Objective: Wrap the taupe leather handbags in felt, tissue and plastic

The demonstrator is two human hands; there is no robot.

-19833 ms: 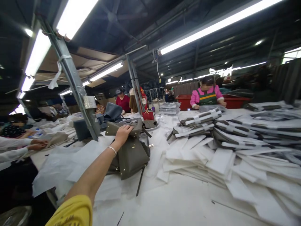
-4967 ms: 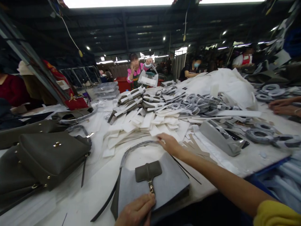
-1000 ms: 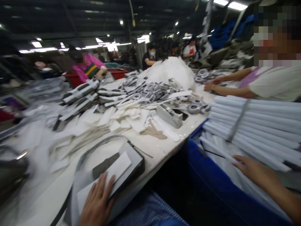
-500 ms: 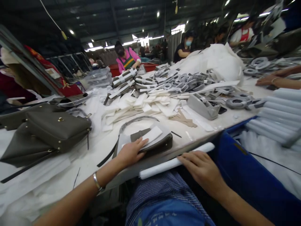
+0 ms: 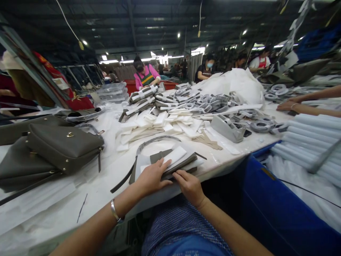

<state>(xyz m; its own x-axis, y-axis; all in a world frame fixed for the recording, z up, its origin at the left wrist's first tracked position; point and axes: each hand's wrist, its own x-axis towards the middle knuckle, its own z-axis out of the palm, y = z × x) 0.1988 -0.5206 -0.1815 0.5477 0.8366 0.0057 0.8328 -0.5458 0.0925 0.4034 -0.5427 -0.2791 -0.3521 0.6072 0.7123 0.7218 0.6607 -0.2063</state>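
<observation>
A dark olive handbag (image 5: 183, 163) lies flat on the near edge of the table, with pale sheets and a white foam strip (image 5: 177, 155) on it. My left hand (image 5: 153, 177) grips its near side, fingers on top and thumb along the edge. Between the bag's layers a white foam roll (image 5: 192, 165) shows at the right, mostly covered. My right hand (image 5: 189, 186) is closed at that same near edge, fingertips pressed to the roll and the bag; the exact grip is partly hidden. Behind the bag arches its wrapped grey strap (image 5: 157, 139).
More olive handbags (image 5: 66, 145) lie at left. Beyond are foam pieces (image 5: 160, 122), wrapped straps (image 5: 213, 97) and a grey tape dispenser (image 5: 226, 128). White foam rolls (image 5: 314, 142) are stacked over a blue bin (image 5: 277, 202) at right. A co-worker's hands (image 5: 290, 106) rest far right.
My right hand has moved left and up to the bag's edge, carrying the foam roll from my lap to between the bag's layers. My left hand stays on the bag.
</observation>
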